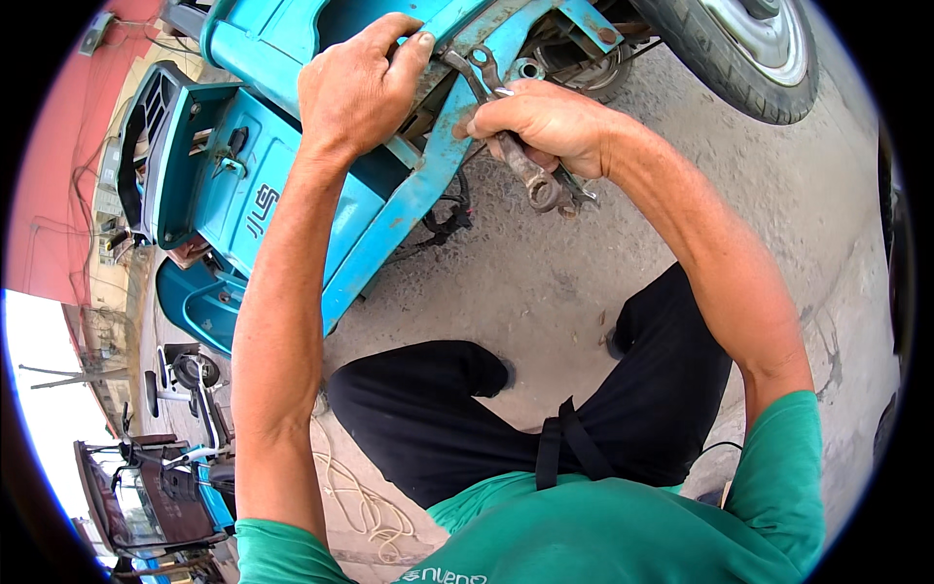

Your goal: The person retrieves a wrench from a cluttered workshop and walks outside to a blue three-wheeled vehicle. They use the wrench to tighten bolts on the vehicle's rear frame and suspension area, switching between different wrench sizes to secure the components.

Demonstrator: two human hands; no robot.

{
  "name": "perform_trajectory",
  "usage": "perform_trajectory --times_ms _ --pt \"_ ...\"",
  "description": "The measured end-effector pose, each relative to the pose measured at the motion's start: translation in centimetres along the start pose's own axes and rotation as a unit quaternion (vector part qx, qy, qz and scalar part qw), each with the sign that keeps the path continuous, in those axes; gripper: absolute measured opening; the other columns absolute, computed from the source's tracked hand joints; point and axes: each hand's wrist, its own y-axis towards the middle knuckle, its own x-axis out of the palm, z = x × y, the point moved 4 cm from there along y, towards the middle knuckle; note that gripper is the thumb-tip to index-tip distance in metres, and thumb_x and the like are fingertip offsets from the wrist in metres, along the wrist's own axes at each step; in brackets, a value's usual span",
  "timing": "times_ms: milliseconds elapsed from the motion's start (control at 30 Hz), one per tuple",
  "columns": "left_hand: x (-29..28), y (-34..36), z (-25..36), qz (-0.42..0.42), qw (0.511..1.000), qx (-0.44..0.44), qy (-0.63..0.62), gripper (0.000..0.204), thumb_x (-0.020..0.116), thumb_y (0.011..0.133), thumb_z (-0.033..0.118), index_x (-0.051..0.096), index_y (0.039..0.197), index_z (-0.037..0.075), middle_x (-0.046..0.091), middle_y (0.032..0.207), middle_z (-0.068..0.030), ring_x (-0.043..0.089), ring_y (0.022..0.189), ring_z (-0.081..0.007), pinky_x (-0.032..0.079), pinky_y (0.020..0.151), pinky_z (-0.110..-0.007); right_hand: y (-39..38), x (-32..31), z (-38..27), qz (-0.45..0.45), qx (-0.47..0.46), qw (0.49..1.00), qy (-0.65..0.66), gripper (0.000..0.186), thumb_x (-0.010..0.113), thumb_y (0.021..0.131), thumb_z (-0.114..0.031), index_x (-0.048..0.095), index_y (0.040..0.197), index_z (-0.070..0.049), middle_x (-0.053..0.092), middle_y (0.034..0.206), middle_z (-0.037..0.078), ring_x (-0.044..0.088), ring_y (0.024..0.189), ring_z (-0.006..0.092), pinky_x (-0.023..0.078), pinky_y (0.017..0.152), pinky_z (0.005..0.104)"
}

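Observation:
My right hand (559, 125) is closed around several metal wrenches (530, 177). Their ring and open ends stick out above and below the fist, close to the turquoise frame rail (413, 200) of a vehicle. Worn paint and rust marks show on the rail. To the left, my left hand (355, 88) is closed over the edge of the turquoise body (263, 39), thumb pointing toward the wrenches. Its other fingertips are mostly hidden. Beside the wrench heads, a round metal bushing (527, 69) shows on the vehicle's underside.
A tyre (715, 58) with a silver rim stands at upper right. Dark cables (449, 219) hang below the rail. A pale rope (365, 506) lies coiled on the concrete ground (545, 292) by my left knee. Another vehicle (146, 496) and a scooter (190, 375) stand at lower left.

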Motion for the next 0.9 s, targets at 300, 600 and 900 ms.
perform_trajectory --times_ms 300,600,900 --pt "0.4 0.0 0.3 -0.026 1.0 0.001 0.009 0.039 0.05 0.094 0.043 0.068 0.114 0.015 0.07 0.08 -0.0037 0.065 0.07 -0.017 0.05 0.06 -0.032 0.4 -3.3 -0.9 -0.34 0.103 0.851 0.387 0.038 0.041 0.1 -0.02 0.052 0.118 0.012 0.04 0.058 -0.006 0.036 0.043 0.0059 0.031 0.042 0.0235" --pt "0.5 0.1 -0.1 -0.009 1.0 0.022 0.012 0.039 0.049 0.094 0.044 0.069 0.113 0.016 0.071 0.082 -0.0045 0.066 0.071 -0.017 0.051 0.06 -0.032 0.9 -5.1 -1.8 -0.249 -0.038 0.912 0.322 0.026 0.053 0.097 -0.02 0.06 0.082 0.0 0.046 0.053 -0.008 0.04 0.035 -0.0009 0.031 0.028 0.0169" --pt "0.5 -0.3 0.1 -0.021 1.0 -0.001 0.013 0.039 0.05 0.094 0.044 0.069 0.113 0.016 0.071 0.08 -0.0041 0.067 0.071 -0.0168 0.051 0.06 -0.033 2.2 -5.0 -0.3 -0.382 0.122 0.842 0.361 0.054 0.041 0.098 -0.027 0.047 0.131 0.015 0.037 0.058 -0.007 0.031 0.039 0.0026 0.029 0.039 0.0208"
